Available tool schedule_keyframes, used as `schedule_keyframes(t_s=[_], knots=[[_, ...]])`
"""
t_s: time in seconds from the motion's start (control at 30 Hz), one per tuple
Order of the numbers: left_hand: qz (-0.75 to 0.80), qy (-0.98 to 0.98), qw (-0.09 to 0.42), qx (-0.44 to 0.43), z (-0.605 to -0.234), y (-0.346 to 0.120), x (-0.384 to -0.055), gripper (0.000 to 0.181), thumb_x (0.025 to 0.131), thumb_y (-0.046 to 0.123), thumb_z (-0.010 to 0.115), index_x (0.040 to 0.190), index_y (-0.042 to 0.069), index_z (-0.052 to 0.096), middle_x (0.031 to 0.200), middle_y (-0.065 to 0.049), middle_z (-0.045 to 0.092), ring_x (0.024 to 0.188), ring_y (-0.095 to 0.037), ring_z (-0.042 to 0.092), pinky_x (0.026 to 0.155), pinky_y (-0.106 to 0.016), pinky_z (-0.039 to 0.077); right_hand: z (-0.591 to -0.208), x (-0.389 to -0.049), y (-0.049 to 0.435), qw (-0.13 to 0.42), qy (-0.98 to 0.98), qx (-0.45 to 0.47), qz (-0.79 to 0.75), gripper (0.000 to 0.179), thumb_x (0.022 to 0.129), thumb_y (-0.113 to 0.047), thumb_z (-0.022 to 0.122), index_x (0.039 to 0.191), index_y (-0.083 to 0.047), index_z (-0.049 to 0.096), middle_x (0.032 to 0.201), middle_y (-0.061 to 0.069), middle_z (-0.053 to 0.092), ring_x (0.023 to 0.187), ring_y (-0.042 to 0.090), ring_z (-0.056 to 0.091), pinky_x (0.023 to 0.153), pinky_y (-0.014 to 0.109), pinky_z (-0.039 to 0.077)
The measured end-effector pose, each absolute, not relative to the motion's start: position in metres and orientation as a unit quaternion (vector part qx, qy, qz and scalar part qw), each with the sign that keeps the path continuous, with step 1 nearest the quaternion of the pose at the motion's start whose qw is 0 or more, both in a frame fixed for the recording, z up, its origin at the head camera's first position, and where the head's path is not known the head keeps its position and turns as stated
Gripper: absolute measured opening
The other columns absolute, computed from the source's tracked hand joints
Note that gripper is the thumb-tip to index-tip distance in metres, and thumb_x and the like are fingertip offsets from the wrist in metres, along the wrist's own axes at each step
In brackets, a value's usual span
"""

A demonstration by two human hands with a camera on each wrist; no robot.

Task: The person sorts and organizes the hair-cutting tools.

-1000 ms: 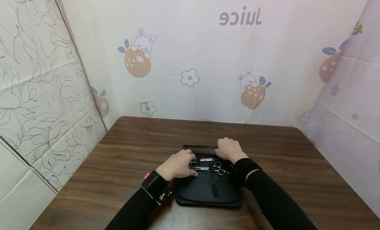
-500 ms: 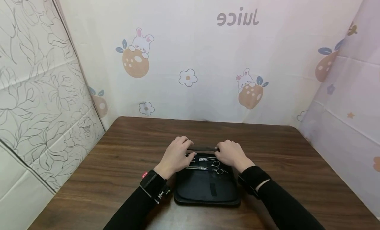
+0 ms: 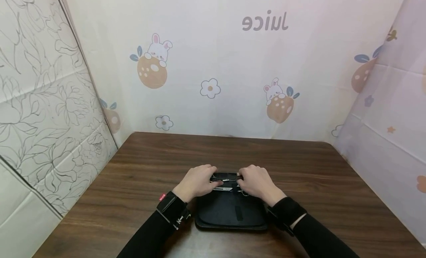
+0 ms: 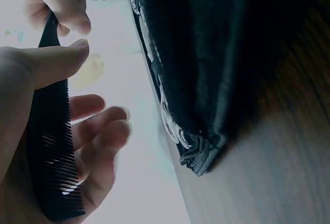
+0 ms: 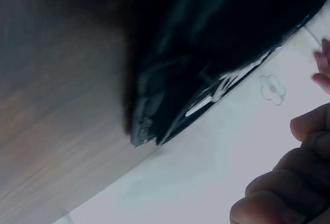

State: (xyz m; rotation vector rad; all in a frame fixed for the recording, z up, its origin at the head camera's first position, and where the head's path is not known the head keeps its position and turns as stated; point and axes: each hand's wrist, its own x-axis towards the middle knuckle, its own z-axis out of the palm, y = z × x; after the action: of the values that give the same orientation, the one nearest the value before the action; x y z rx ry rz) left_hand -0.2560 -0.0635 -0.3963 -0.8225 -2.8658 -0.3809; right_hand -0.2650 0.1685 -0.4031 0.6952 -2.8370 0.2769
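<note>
Left hand (image 3: 198, 182): curled loosely round comb (image 4: 49, 126) | right hand (image 3: 257, 182): pinches thin end | maybe packing case (image 3: 216, 210) | next: probably lower gently

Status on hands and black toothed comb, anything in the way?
Left hand and right hand holding slim black toothed comb. Comb above flat black case. Right hand partly hiding silver metal scissors.

The comb (image 4: 42, 131) has come nearer, from beyond the far edge of the case (image 3: 221, 213) to above its far part. The left hand (image 3: 197, 182) now grips the comb's left end; the right hand (image 3: 257, 182) hides more of the scissors (image 3: 245, 194).
</note>
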Motion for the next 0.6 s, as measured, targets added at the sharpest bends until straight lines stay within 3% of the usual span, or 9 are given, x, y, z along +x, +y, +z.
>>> schedule_keyframes(t_s=[0.17, 0.27, 0.6], knots=[[-0.108, -0.953, 0.063, -0.276, -0.395, -0.059, -0.253, 0.017, 0.094, 0.033, 0.072, 0.093, 0.016, 0.069, 0.079, 0.005, 0.062, 0.066, -0.01, 0.054, 0.06, -0.03, 0.047, -0.403, -0.252, 0.165, 0.112, -0.959, 0.244, 0.087, 0.024, 0.09, -0.016, 0.067, 0.067, -0.021, 0.061, 0.052, -0.01, 0.041, 0.044, 0.007, 0.038, 0.045, 0.026, 0.031], [-0.101, -0.952, 0.063, -0.283, -0.392, -0.055, -0.249, 0.012, 0.092, 0.027, 0.073, 0.091, 0.016, 0.068, 0.075, 0.006, 0.06, 0.061, -0.008, 0.051, 0.056, -0.028, 0.044, -0.404, -0.246, 0.165, 0.109, -0.959, 0.247, 0.086, 0.029, 0.09, -0.017, 0.067, 0.064, -0.022, 0.057, 0.052, -0.01, 0.038, 0.044, 0.006, 0.037, 0.045, 0.025, 0.03], [-0.15, -0.945, -0.004, -0.292, -0.39, -0.053, -0.241, 0.035, 0.091, 0.054, 0.072, 0.091, 0.019, 0.066, 0.068, 0.01, 0.054, 0.058, -0.007, 0.051, 0.055, -0.025, 0.041, -0.408, -0.235, 0.173, 0.038, -0.951, 0.277, 0.131, 0.02, 0.09, -0.015, 0.068, 0.072, -0.019, 0.06, 0.058, -0.009, 0.044, 0.049, 0.005, 0.041, 0.047, 0.025, 0.035]])
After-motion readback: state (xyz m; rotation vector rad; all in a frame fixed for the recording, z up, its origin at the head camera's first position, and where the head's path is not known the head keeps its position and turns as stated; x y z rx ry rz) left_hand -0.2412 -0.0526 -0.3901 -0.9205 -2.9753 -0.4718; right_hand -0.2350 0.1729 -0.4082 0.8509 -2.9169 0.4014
